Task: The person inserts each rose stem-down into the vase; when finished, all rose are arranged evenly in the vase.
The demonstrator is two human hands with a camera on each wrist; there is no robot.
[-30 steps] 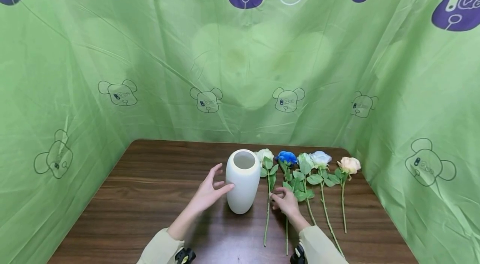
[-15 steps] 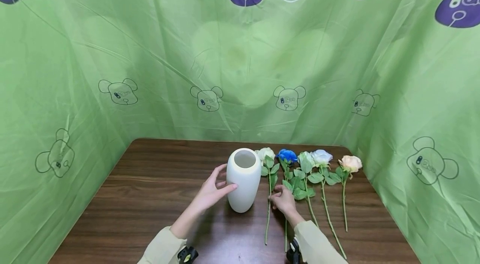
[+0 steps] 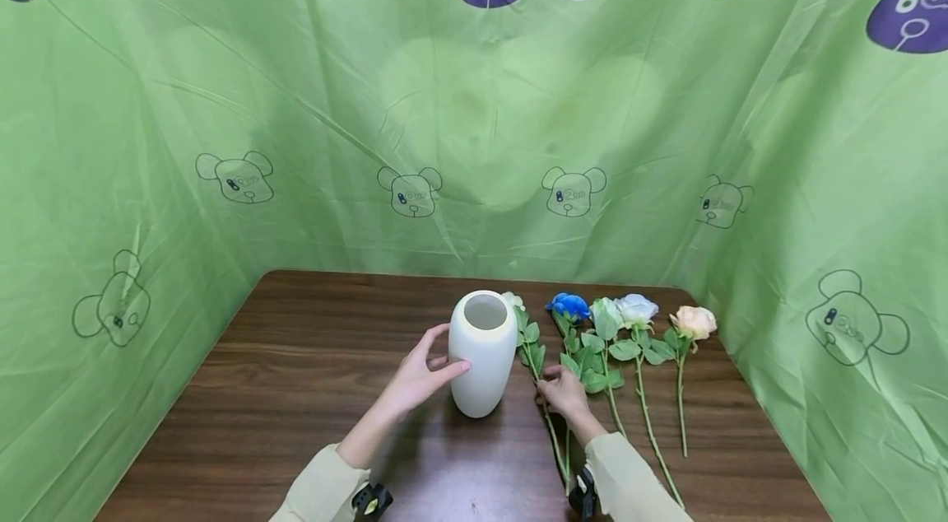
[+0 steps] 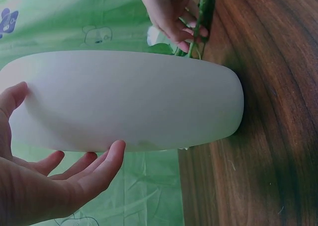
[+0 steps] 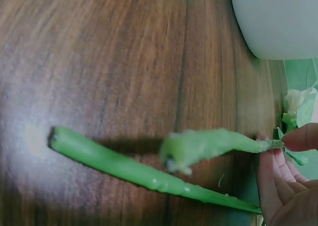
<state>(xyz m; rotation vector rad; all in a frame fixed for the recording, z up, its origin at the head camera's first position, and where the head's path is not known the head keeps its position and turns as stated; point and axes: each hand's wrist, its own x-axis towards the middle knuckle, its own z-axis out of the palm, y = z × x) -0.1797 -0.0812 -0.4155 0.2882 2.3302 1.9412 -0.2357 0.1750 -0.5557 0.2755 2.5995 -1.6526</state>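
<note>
A tall white vase (image 3: 481, 370) stands upright on the wooden table. My left hand (image 3: 416, 378) holds its left side, thumb on the front and fingers curving around the far side; the left wrist view shows them along the vase wall (image 4: 129, 102). My right hand (image 3: 564, 394) pinches the green stem of a white rose (image 3: 513, 301) just right of the vase. That rose leans, its bloom partly hidden behind the vase. In the right wrist view, the cut end of the pinched stem (image 5: 213, 142) is lifted off the table, above another stem (image 5: 124, 166) lying there.
Right of my right hand lie a blue rose (image 3: 569, 306), a pale green-white rose (image 3: 606, 316), a pale lavender rose (image 3: 637, 309) and a peach rose (image 3: 694, 323). Green cloth (image 3: 481, 135) hangs behind and beside the table (image 3: 296, 374).
My right hand now pinches the white rose's stem. Its bloom has swung left behind the vase and its lower end to the right. My left hand has closed in against the vase.
</note>
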